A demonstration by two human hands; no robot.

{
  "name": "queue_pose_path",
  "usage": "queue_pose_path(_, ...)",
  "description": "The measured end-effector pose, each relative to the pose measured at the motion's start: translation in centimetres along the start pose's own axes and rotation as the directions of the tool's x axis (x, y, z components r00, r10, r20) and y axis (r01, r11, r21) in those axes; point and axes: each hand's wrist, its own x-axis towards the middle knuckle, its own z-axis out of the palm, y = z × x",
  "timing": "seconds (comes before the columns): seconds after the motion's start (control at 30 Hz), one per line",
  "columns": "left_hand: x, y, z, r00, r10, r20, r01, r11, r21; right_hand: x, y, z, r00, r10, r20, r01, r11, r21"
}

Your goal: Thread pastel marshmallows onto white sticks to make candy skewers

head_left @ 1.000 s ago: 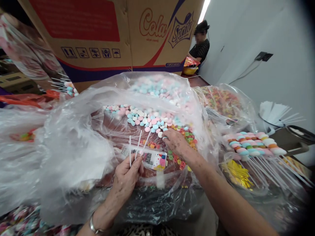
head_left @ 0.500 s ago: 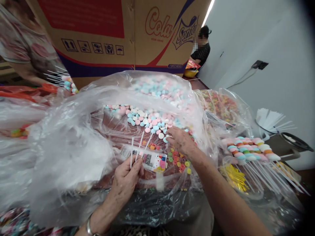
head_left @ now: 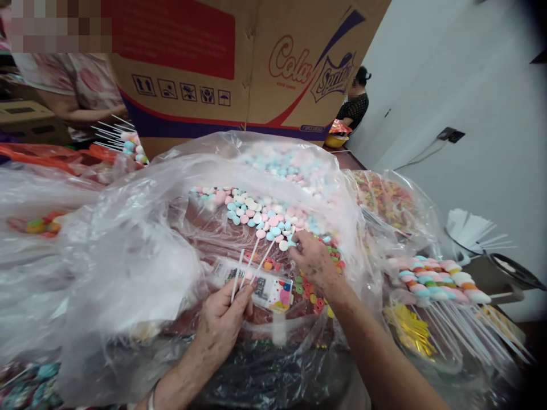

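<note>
My left hand [head_left: 226, 316] pinches three thin white sticks [head_left: 252, 255] between thumb and fingers, their free ends pointing up and away. Ahead of them spreads a pile of pastel pink, blue and white marshmallows [head_left: 273, 221], spilling from a clear plastic bag [head_left: 192, 165]. At the pile's near edge, my right hand [head_left: 314, 259] has its fingertips closed around a light blue marshmallow, partly hidden by the fingers. Below that hand lie colourful gummy rings [head_left: 314, 293]. A printed label card [head_left: 273, 290] lies under the plastic beside my left hand.
A large cardboard box [head_left: 200, 119] stands behind the bag. On the right are finished candy skewers [head_left: 440, 279], gold twist ties [head_left: 412, 330], a container of white sticks [head_left: 470, 228] and a bag of gummies [head_left: 384, 196]. Two other people are beyond the box.
The view has shifted slightly, so the scene sits lower and further right. My right fingertips have drawn closer together at the marshmallows. My left hand keeps its grip on the sticks.
</note>
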Motion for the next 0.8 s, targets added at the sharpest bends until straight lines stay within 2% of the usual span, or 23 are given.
queue_pose_path(0.1,0.0,0.1,0.0,1.000,0.002,0.003,-0.002,1.000,-0.005,0.5,-0.2,0.4,0.999,-0.018,-0.044,0.020,0.999,0.044)
queue_pose_path(0.37,0.0,0.4,-0.1,1.000,0.001,0.004,-0.002,0.999,0.053,1.2,-0.8,1.3,0.994,-0.022,0.103,0.035,0.992,-0.119)
queue_pose_path(0.63,-0.1,0.6,-0.1,1.000,-0.007,0.028,0.007,1.000,0.015,0.3,-1.3,1.7,0.983,-0.170,0.071,0.181,0.963,-0.200)
queue_pose_path(0.8,-0.1,0.7,-0.1,1.000,-0.001,0.027,0.001,1.000,0.025,0.7,-1.0,1.4,0.986,-0.147,0.081,0.159,0.971,-0.176)
